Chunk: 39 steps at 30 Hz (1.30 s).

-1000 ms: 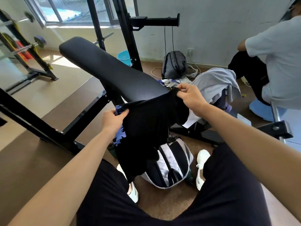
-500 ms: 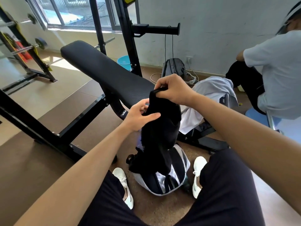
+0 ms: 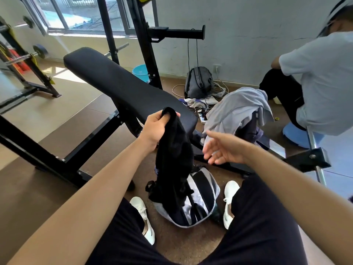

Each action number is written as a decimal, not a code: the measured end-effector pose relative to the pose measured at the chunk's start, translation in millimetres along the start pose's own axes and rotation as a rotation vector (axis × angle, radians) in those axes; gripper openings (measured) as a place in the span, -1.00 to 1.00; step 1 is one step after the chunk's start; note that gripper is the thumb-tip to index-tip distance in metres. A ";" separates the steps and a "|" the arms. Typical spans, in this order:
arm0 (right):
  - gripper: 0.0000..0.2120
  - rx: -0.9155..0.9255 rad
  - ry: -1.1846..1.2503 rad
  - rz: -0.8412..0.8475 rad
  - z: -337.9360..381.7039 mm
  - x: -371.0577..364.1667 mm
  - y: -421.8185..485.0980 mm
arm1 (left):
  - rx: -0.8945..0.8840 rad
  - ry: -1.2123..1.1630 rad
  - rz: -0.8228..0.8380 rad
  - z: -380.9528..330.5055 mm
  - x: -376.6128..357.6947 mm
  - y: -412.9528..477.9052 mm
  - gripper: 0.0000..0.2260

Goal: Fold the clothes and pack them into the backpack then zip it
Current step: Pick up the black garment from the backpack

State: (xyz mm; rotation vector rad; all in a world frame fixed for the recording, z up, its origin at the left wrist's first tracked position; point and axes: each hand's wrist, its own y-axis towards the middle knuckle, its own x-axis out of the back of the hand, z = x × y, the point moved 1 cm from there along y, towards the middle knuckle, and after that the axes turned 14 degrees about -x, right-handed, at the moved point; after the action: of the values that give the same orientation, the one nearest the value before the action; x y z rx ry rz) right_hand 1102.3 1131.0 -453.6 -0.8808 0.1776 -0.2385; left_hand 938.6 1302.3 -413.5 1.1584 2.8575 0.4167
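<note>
A black garment [image 3: 174,155] hangs bunched and folded over, gripped at its top by my left hand [image 3: 157,127]. It dangles above a grey and black striped backpack [image 3: 196,201] that stands on the floor between my white shoes. My right hand [image 3: 223,150] is beside the garment, fingers spread and blurred, holding nothing. A light grey shirt [image 3: 236,109] lies heaped over dark clothes at the bench's near end.
A black padded weight bench [image 3: 122,87] slants across the middle on a black steel frame [image 3: 57,159]. Another dark backpack [image 3: 198,83] and cables lie by the wall. A person in a pale shirt [image 3: 324,83] sits at the right.
My right hand has let go of the garment's top and moved right, open. My left hand has taken the garment's top, and the garment hangs lower over the backpack.
</note>
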 end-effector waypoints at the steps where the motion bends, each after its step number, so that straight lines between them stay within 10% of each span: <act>1: -0.24 -0.074 -0.004 0.042 -12.1 -6.1 9.2 | 0.021 -0.036 0.019 -3.8 -0.4 -1.6 -0.73; 5: -0.06 -0.200 0.256 0.259 -36.8 -38.7 36.8 | 0.035 -0.151 0.072 -17.6 -5.3 -13.6 -0.71; 12: -0.94 0.068 0.772 -0.065 2.1 -47.5 63.5 | -0.004 -0.139 0.209 -14.6 9.7 -47.4 -0.78; 18: -0.88 0.403 0.423 0.007 73.1 -25.4 13.9 | 0.149 -0.021 0.870 17.6 19.1 -89.3 -0.67; 24: -0.79 0.524 -0.365 0.021 107.3 -28.6 -29.5 | -0.028 0.280 -0.002 40.7 29.9 -44.0 -0.65; 29: -0.75 0.617 -0.587 0.019 118.6 -32.3 -55.3 | -0.202 0.477 0.378 78.3 34.3 -1.7 -0.24; 34: -0.75 0.700 -0.655 -0.212 116.0 -16.7 -69.6 | -0.228 0.395 0.477 78.3 12.7 -1.8 -0.88; 39: -0.81 0.771 -0.811 -0.815 102.3 13.5 -55.8 | -0.157 0.413 0.281 75.3 34.6 3.8 -0.90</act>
State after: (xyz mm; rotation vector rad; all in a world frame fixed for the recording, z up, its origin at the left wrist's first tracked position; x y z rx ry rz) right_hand 1133.5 1168.6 -347.0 -0.1797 -0.9948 -0.6284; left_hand 925.8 1346.4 -482.6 1.6118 2.9106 0.9791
